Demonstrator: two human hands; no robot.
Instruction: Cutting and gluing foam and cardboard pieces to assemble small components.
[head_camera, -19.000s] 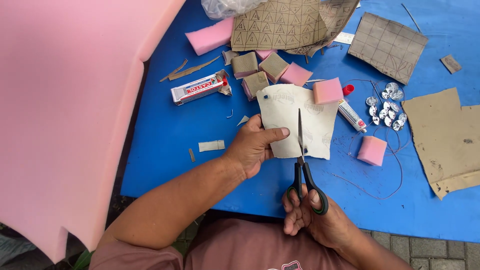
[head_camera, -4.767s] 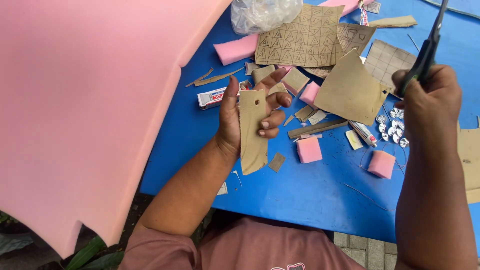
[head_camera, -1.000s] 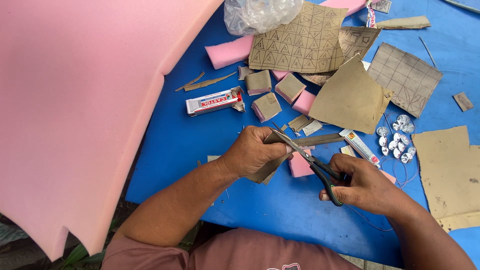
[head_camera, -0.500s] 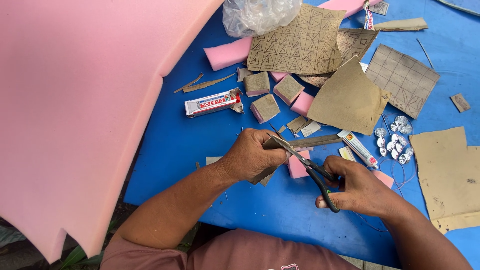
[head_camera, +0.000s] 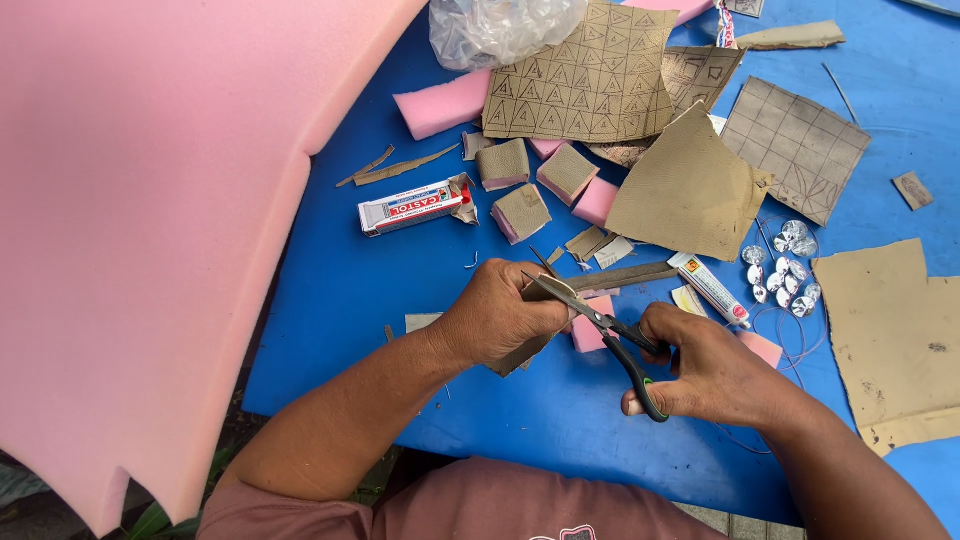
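Note:
My left hand (head_camera: 497, 318) grips a tan piece of material (head_camera: 520, 352) low over the blue table (head_camera: 400, 290). Only its lower corner shows below my fingers. My right hand (head_camera: 705, 365) holds black scissors (head_camera: 600, 325) by their handles. The blades point up and left, slightly apart, with the tips at my left hand's fingers and the tan piece. A pink foam block (head_camera: 585, 335) lies just behind the scissors.
A big pink foam sheet (head_camera: 150, 220) fills the left side. Behind my hands lie a glue box (head_camera: 412, 205), a glue tube (head_camera: 710, 288), foam blocks covered in tan fabric (head_camera: 520, 212), marked tan sheets (head_camera: 585, 80), a plastic bag (head_camera: 500, 28), shiny beads (head_camera: 780, 270) and brown sheets (head_camera: 890, 340).
Over the last second both hands stayed nearly in place; the scissors kept working at the tan piece. Earlier my right hand held the scissors high while my left held the piece up.

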